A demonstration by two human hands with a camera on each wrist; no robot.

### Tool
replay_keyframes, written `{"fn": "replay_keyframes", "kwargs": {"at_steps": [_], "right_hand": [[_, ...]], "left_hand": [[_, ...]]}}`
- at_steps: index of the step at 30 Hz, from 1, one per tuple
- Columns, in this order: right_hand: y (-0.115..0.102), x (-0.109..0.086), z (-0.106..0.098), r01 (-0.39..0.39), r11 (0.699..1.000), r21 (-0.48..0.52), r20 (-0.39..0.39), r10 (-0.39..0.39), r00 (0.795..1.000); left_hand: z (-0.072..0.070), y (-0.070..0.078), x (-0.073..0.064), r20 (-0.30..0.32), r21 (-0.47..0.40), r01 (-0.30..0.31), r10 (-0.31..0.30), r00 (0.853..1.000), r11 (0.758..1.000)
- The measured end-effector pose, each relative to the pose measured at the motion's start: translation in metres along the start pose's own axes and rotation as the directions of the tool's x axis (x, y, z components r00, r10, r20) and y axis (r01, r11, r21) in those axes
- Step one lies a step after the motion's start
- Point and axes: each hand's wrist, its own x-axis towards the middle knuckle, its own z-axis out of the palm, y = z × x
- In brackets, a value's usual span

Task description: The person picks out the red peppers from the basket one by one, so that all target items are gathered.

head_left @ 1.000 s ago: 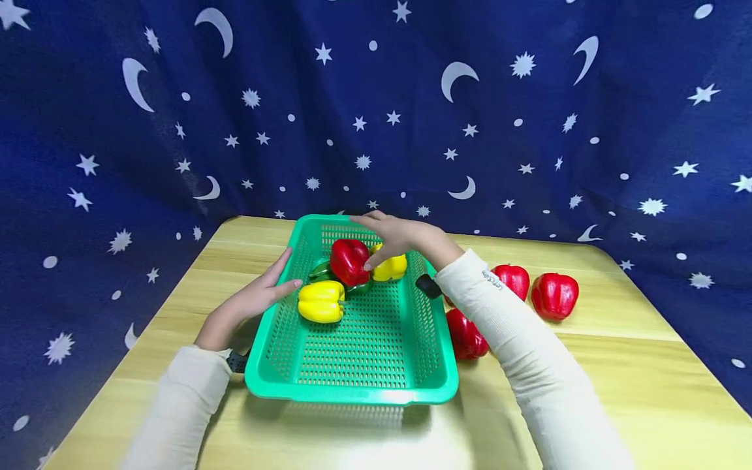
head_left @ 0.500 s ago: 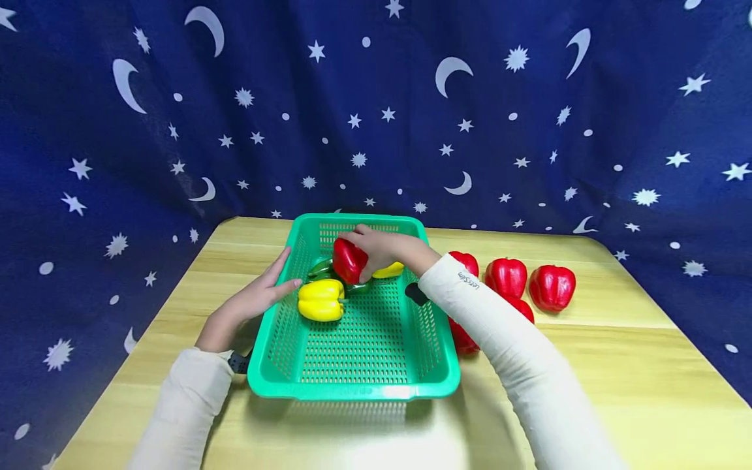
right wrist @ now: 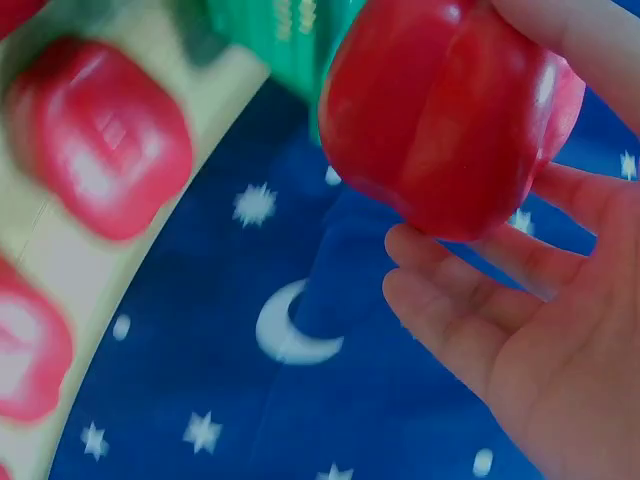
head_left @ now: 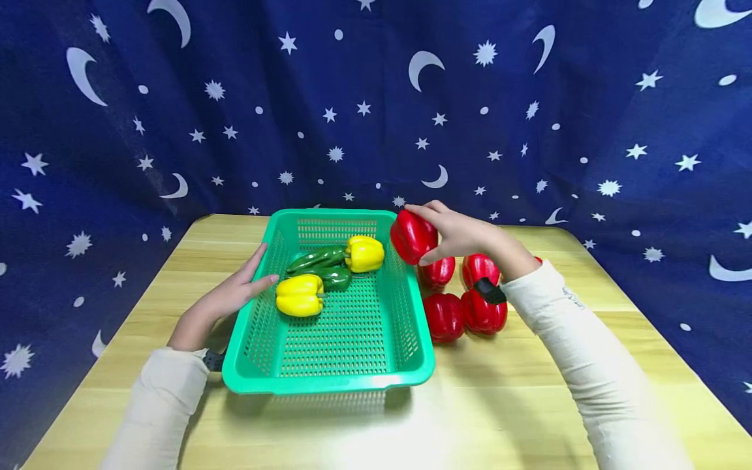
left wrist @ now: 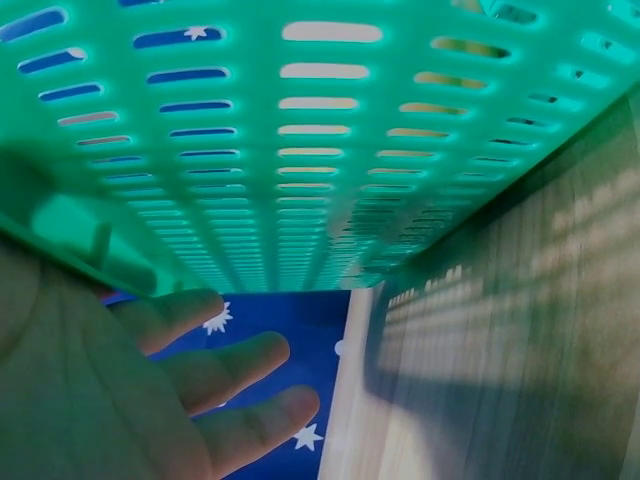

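Observation:
My right hand (head_left: 461,234) grips a red bell pepper (head_left: 414,236) above the far right rim of the green plastic basket (head_left: 329,385). In the right wrist view this pepper (right wrist: 440,120) sits between thumb and fingers. At the basket's left rim rests my left hand (head_left: 226,294), its thumb over the edge and its fingers outside. The left wrist view shows those fingers (left wrist: 240,370) extended beside the slotted basket wall (left wrist: 310,150). Inside the basket lie two yellow bell peppers, one near (head_left: 299,296) and one far (head_left: 365,253), with dark green peppers (head_left: 320,260) between them.
Several red bell peppers (head_left: 444,318) sit on the wooden table (head_left: 529,391) just right of the basket, some partly hidden by the right hand and wrist. A dark blue curtain (head_left: 376,130) with moons and stars hangs behind the table.
My right hand has taken hold of the red bell pepper in the basket, lifted it and carried it right to the rim. The left hand keeps its place; the view has shifted slightly.

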Motion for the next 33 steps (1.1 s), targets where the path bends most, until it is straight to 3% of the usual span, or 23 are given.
{"fn": "replay_keyframes", "kwargs": {"at_steps": [6, 9, 14, 17, 20, 28, 33], "right_hand": [[0.036, -0.052, -0.006, -0.042, 0.999, -0.02, -0.053, 0.041, 0.998], [0.054, -0.079, -0.003, -0.042, 0.998, -0.041, -0.122, 0.037, 0.992], [0.084, -0.127, 0.02, -0.036, 0.996, -0.076, -0.259, 0.015, 0.966], [0.099, -0.15, 0.036, -0.043, 0.997, -0.071, -0.295, 0.021, 0.955], [0.11, -0.161, 0.047, -0.072, 0.996, -0.059, -0.296, 0.051, 0.954], [0.124, -0.167, 0.076, -0.143, 0.989, 0.027, -0.188, 0.146, 0.971], [0.136, -0.17, 0.088, -0.166, 0.986, 0.032, -0.199, 0.169, 0.965]], "left_hand": [[0.007, 0.002, 0.001, 0.023, -0.019, 0.004, -0.004, 1.0, 1.0], [0.008, 0.003, 0.002, 0.027, -0.011, 0.002, -0.002, 1.0, 1.0], [0.002, 0.003, 0.003, 0.018, 0.014, -0.007, 0.007, 1.0, 1.0], [-0.002, 0.003, 0.001, 0.012, 0.021, 0.004, -0.005, 1.0, 1.0], [-0.005, 0.002, -0.001, 0.011, 0.021, 0.018, -0.018, 1.0, 1.0], [-0.005, 0.005, -0.005, 0.015, 0.01, 0.022, -0.022, 1.0, 1.0], [-0.001, 0.006, -0.002, 0.016, -0.001, 0.011, -0.011, 1.0, 1.0]]}}
